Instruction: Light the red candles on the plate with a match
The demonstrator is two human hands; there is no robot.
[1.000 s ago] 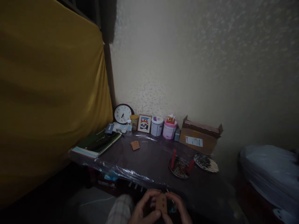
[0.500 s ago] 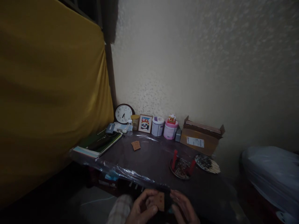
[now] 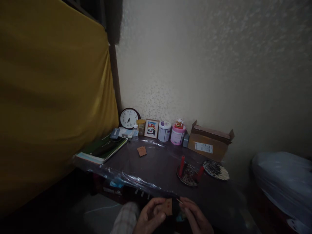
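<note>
My left hand [image 3: 149, 217] is closed on a small brown matchbox [image 3: 168, 207] with reddish marks, held low near the table's front edge. Just to its right, my right hand [image 3: 195, 213] pinches a thin matchstick [image 3: 179, 201], its tip pointing toward the box but apart from it. Beyond the hands, two red candles [image 3: 182, 165] stand on a round dish [image 3: 179, 178], one upright and one leaning. A similar brown packet [image 3: 141, 151] lies flat on the table.
Along the wall stand a clock [image 3: 129, 118], a framed panda picture [image 3: 151, 128], a white tin [image 3: 164, 131], a pink tin [image 3: 177, 135] and a cardboard box [image 3: 207, 143]. A plate of dark-tipped sticks [image 3: 216, 170] sits right of the candles. Books [image 3: 99, 152] lie at left.
My right hand has shifted slightly right and down, and a matchstick now shows between its fingers. The matchbox in my left hand has turned and risen a little.
</note>
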